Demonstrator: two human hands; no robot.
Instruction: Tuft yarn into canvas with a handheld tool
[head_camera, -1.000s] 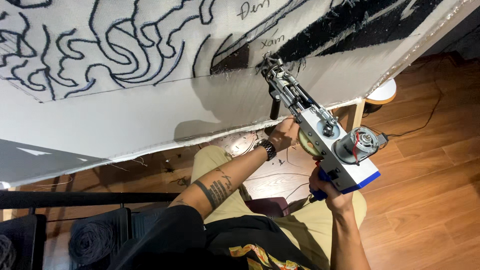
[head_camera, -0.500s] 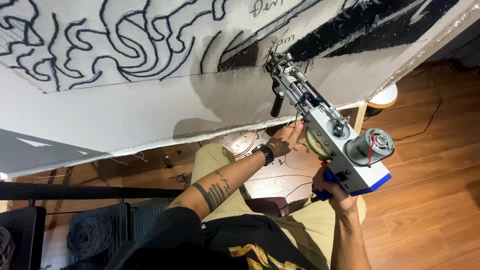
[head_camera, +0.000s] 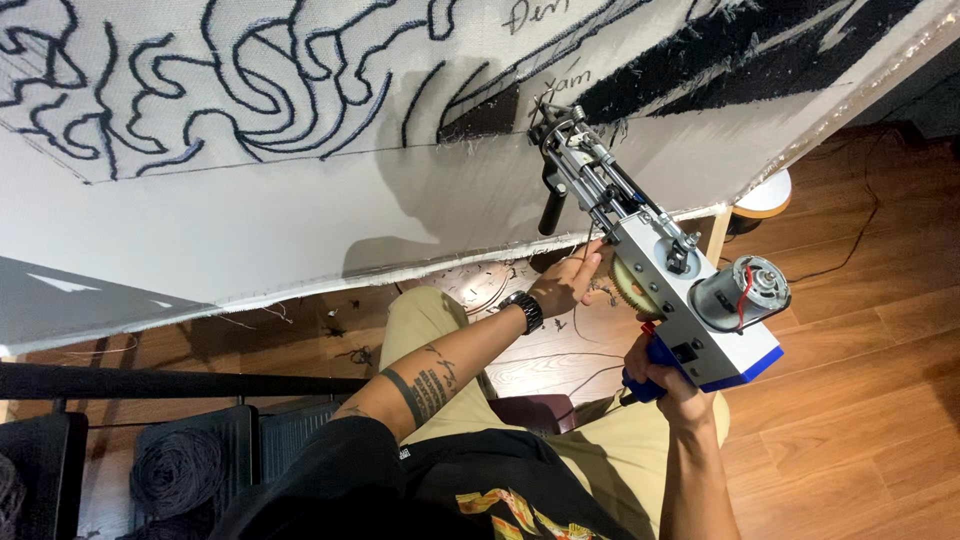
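Note:
A grey-and-blue tufting gun (head_camera: 660, 270) points its needle tip at a white stretched cloth (head_camera: 300, 210) with black curved outlines. My right hand (head_camera: 665, 375) is shut on the gun's blue rear handle. My left hand (head_camera: 570, 285) reaches up under the gun body, fingers touching its underside near the yellow gear; it wears a black wristwatch. The gun's black front handle (head_camera: 552, 208) hangs free below the tip. A filled black patch of yarn lies on the cloth right at the tip.
A wooden frame edge (head_camera: 860, 100) runs down the cloth's right side. A round white stool (head_camera: 765, 195) stands on the wood floor behind it. Dark crates holding black yarn (head_camera: 175, 470) sit at lower left. A black cable trails across the floor.
The gun's tip has shifted slightly up the cloth. My left hand stays under the gun body and my right hand keeps its grip on the handle.

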